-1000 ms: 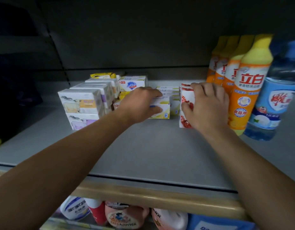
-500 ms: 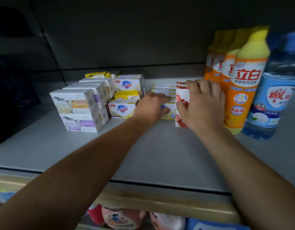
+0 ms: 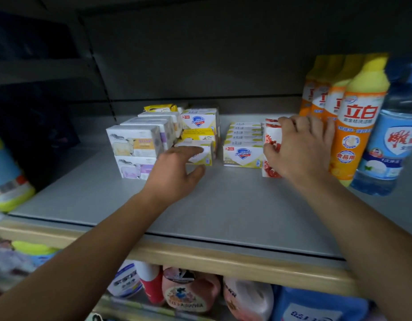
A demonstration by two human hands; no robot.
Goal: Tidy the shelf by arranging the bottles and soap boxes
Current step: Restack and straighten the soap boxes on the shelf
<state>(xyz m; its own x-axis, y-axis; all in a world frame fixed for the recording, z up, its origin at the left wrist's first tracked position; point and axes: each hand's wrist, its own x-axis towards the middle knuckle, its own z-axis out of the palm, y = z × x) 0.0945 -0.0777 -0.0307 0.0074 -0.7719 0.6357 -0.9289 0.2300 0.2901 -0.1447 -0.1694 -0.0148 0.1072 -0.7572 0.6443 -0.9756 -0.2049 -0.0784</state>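
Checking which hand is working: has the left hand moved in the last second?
Yes. The left hand has moved left, off the shield-logo box beside the red-and-white boxes, toward the left stack.

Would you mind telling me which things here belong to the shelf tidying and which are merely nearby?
Part of the job:
- soap boxes with the shield
- sheep soap boxes
- red and white boxes, under the right hand
- orange bottles
- blue bottle
- left hand, open

Merely nearby:
- goods on the shelf below
- bottle at far left
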